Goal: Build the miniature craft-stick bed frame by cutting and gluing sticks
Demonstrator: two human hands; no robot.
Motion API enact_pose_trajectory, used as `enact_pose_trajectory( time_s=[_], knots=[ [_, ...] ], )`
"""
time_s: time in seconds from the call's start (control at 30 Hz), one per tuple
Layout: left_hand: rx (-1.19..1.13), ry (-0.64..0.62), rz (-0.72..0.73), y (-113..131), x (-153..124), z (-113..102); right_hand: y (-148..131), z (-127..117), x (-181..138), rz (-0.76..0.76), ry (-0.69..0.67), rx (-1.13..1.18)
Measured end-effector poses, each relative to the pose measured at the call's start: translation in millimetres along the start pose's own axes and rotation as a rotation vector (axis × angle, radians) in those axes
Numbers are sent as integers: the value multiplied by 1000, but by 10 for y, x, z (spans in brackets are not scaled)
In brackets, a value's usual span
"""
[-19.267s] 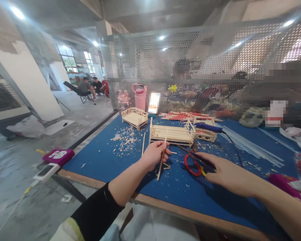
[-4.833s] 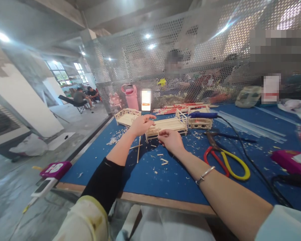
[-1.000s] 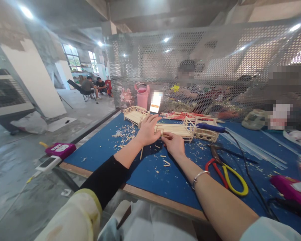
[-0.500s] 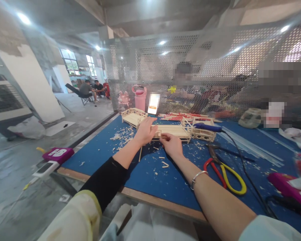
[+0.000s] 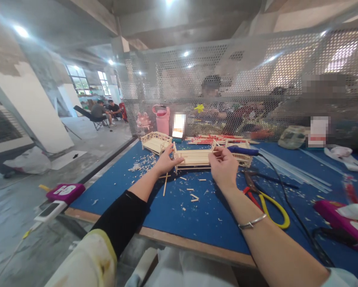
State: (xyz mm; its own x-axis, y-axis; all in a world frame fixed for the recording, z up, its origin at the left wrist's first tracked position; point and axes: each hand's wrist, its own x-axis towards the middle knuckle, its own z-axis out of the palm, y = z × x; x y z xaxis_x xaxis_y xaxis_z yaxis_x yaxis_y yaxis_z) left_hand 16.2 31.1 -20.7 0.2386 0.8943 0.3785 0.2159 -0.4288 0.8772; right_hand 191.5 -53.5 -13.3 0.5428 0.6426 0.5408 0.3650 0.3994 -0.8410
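Note:
A model made of thin pale wooden sticks (image 5: 193, 157) stands on the blue tabletop, with a flat deck and low railings. My left hand (image 5: 166, 162) is at the left end of its middle section, thumb and fingers around the corner post. At the right end of the deck, the fingers of my right hand (image 5: 226, 166) are pinched together against the railing. Whatever lies between those fingertips is hidden. Just beyond my right hand, a blue-handled corded tool (image 5: 243, 150) rests across the model. Pliers with red and yellow handles (image 5: 267, 203) lie to its right.
Wood scraps (image 5: 193, 197) litter the blue table (image 5: 173, 219). Red-and-pale sticks (image 5: 209, 139), a lit phone (image 5: 178, 125) and a pink cup (image 5: 162, 119) stand or lie at the back before a perforated screen (image 5: 173, 87). Clear strips (image 5: 295, 169) and a purple device (image 5: 343, 223) are on the right.
My right hand has moved right along the model, from its front middle to the deck's right end. My left hand has drawn back slightly to the left, uncovering more of the deck.

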Motion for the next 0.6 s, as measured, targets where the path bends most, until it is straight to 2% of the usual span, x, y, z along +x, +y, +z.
enact_pose_trajectory(
  time_s=[0.1,0.23,0.37,0.43,0.47,0.53,0.57,0.6],
  knots=[
    [9,0,-160,185,-73,33,34,-40,56,-13,63,25],
    [-67,82,-310,397,-174,108,52,13,16,-47,66,51],
    [-205,105,-418,561,-238,136,-92,-65,40,-103,76,44],
    [-264,121,-451,621,-258,130,-220,-234,144,-192,226,38],
    [-284,127,-455,638,-264,126,-281,-336,211,-250,364,52],
    [-306,132,-437,646,-265,123,-370,-518,333,-251,600,244],
    [-310,135,-424,639,-261,124,-391,-572,370,-194,642,317],
    [-313,140,-411,627,-256,128,-395,-591,381,-110,580,348]
  ],
)
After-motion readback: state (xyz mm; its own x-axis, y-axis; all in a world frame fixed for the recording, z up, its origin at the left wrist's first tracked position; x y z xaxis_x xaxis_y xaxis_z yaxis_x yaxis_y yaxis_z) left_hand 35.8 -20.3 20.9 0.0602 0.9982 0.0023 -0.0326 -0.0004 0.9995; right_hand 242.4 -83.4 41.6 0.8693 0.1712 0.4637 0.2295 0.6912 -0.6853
